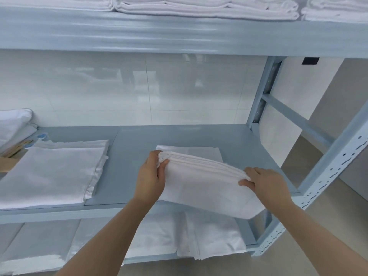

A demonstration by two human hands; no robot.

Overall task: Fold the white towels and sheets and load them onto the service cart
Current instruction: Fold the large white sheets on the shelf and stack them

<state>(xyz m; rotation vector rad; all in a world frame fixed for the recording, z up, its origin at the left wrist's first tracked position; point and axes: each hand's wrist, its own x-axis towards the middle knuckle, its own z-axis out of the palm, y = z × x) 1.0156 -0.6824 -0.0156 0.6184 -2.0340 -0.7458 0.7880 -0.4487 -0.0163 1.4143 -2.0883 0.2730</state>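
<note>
Folded white linen stack (207, 186) over the middle shelf (129, 176).
Gripped at both ends: left hand (152, 176) pinching the far corner, right hand (268, 184) clasping the near one.

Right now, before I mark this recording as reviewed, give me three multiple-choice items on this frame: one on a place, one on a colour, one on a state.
1. Where is the folded stack that both hands hold?
A. Over the right part of the middle shelf
B. On the top shelf
C. On the floor

2. What colour is the shelving frame?
A. Red
B. Pale blue-grey
C. Black

3. How are the hands on the stack?
A. Both open above it
B. Only the left grips
C. Each grips one end

Answers: 1 A, the folded stack is above the middle shelf, overhanging its front edge. 2 B, the shelving frame is pale blue-grey. 3 C, the left hand and right hand each pinch an end.
</note>
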